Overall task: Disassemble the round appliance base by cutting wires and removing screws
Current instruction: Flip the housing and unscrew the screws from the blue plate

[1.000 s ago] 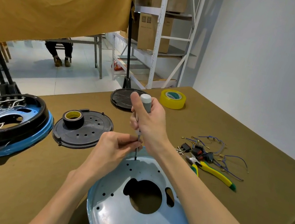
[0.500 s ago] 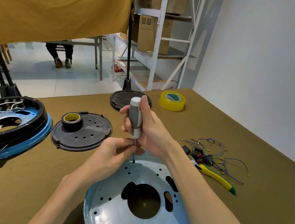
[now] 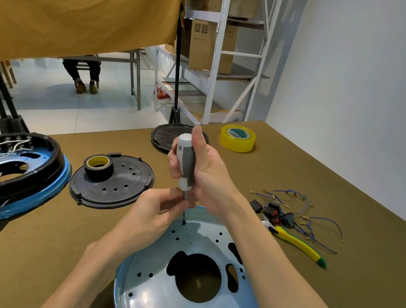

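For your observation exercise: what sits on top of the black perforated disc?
A roll of black tape with a yellow core stands on the black perforated disc. The disc surface under it is hidden.

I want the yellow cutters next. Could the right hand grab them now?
Probably not yet: the right hand grips the screwdriver. The cutters lie uncovered beside that forearm, so once freed, likely yes.

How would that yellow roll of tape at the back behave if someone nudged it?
The yellow tape roll lies flat on the cloth-covered table, so it would probably slide rather than roll. Set on edge, it would likely roll away. It looks light for its size.
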Demonstrator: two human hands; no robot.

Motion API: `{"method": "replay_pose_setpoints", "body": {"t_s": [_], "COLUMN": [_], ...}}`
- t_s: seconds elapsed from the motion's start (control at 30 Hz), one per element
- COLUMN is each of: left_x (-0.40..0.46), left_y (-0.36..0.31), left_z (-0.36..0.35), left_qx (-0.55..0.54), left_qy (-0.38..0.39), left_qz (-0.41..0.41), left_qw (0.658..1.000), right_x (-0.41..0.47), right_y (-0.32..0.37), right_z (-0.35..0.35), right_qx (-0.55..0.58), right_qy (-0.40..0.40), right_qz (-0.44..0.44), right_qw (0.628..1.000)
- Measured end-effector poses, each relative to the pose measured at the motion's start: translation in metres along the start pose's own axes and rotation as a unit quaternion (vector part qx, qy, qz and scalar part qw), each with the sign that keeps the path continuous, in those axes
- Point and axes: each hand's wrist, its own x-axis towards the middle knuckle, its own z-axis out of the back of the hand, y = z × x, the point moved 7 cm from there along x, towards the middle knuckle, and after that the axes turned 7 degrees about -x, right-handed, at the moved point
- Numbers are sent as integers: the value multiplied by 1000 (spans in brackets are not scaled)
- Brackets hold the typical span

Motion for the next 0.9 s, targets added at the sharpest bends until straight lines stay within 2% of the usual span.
{"method": "replay_pose_setpoints", "body": {"t_s": [0.13, 0.33, 0.53, 0.63, 0.73, 0.8, 0.87, 0.9], "left_x": [1, 2, 0, -1, 0, 0, 0, 0], "left_y": [2, 4, -1, -1, -1, -2, -3, -3], "left_z": [4, 3, 1, 3, 3, 3, 4, 5], "left_qx": [4, -3, -6, 5, 19, 22, 23, 22], "left_qy": [-9, -22, -6, -12, -23, -24, -29, -33], "left_qz": [8, 20, 8, 9, 16, 15, 12, 11], "left_qw": [1000, 1000, 1000, 1000, 999, 999, 999, 999], "right_x": [2, -1, -1, -1, -3, -5, -5, -4], "right_y": [-4, 0, -4, -7, 1, 5, 6, 7], "right_z": [-3, 6, 2, 5, 6, 9, 13, 12], "right_qx": [-5, -34, -6, 36, -7, -40, -43, -33], "right_qy": [-5, -91, -19, -35, -62, -109, -146, -139], "right_qz": [3, 56, -6, -37, 14, 46, 57, 59], "right_qw": [1000, 994, 1000, 998, 998, 992, 987, 988]}}
